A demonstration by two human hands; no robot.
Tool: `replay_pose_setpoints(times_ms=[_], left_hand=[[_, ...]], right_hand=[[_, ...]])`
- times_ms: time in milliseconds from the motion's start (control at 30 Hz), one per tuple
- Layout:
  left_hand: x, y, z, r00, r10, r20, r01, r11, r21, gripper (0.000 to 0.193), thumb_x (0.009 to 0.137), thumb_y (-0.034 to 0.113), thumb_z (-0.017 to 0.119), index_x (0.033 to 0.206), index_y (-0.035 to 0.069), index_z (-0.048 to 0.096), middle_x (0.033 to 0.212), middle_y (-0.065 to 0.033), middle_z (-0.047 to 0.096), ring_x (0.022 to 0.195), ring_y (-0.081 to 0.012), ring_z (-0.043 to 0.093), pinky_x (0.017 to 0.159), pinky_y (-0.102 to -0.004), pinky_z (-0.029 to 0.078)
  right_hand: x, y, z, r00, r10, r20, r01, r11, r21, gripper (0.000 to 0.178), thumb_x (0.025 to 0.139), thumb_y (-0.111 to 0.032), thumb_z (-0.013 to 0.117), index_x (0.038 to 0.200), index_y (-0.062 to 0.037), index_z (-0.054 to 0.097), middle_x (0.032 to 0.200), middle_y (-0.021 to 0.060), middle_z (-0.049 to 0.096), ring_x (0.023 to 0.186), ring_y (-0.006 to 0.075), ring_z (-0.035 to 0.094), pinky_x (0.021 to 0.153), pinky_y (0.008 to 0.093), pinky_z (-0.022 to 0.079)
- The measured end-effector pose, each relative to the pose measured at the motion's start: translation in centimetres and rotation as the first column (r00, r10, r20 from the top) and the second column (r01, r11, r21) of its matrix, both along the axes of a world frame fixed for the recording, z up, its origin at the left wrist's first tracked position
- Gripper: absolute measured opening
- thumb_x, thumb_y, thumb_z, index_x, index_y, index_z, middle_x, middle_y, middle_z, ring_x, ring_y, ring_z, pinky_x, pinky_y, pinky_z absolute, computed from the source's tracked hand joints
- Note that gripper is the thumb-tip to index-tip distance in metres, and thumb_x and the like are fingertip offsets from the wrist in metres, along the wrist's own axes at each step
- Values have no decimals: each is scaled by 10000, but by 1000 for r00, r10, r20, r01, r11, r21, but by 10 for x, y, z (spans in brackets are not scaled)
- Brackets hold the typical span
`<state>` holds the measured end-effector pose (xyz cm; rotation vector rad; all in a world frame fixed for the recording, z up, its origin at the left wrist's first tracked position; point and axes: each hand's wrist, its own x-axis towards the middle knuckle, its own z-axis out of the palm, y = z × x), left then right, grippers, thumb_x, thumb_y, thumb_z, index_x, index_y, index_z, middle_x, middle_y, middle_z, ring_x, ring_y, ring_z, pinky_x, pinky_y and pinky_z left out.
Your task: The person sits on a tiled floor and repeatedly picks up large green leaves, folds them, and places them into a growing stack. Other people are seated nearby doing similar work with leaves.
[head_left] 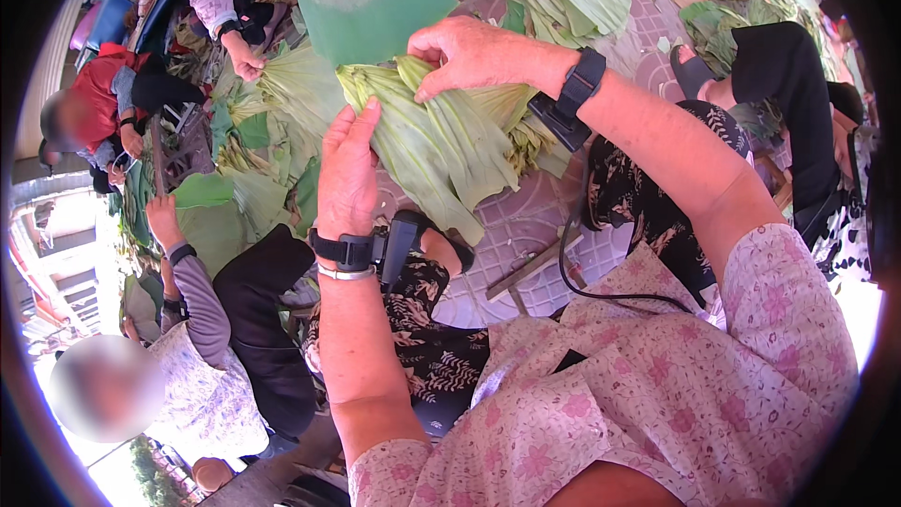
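Note:
A pale green, pleated lotus leaf hangs in folds between my hands, its underside ribs showing. My left hand is closed on its left edge, thumb pointing up along the leaf. At the upper edge, my right hand pinches the leaf between thumb and bent fingers. Just beyond my hands spreads a broad, darker green lotus leaf. More folded leaves lie behind the one I hold, below my right wrist.
Heaped leaves cover the ground to the left, with another pile ahead. Co-workers sit close on both sides; one co-worker's hand touches leaves at the upper left. A black cable runs across my lap. Patterned paving shows below.

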<state>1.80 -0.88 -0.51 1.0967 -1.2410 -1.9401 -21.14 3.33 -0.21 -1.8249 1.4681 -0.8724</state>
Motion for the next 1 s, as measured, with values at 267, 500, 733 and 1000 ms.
replay_pose_setpoints(times_ms=[267,500,733,1000], left_hand=[[34,-30,19,974,206,-96,-217,967,-132,201,947,134,614,1095,-2,613,1056,-76,677,931,-154,653,839,-292,514],[56,-45,48,840,543,13,-503,787,-358,250,951,153,585,1146,-2,574,1051,-80,651,915,-171,636,831,-315,506],[64,-35,62,733,680,-13,-620,660,-425,287,962,219,548,1146,-2,552,1005,-87,621,843,-168,601,716,-299,465],[90,-48,42,770,631,92,-470,659,-588,273,961,234,540,1106,2,554,946,-80,608,795,-165,575,696,-310,449]], right_hand=[[-27,-1,12,958,-50,-281,15,992,-124,369,771,-303,722,725,-6,509,597,127,480,574,283,503,569,412,390],[-17,-6,1,972,-91,-218,90,996,-14,362,757,-381,734,820,-41,628,642,112,573,619,284,570,589,401,434],[-17,0,-3,756,-256,602,129,960,247,287,870,-312,715,957,-45,650,857,45,682,710,135,639,634,263,502],[-40,8,-153,454,-714,533,295,685,667,268,900,-180,657,1040,38,588,878,129,657,696,213,678,600,306,562]])
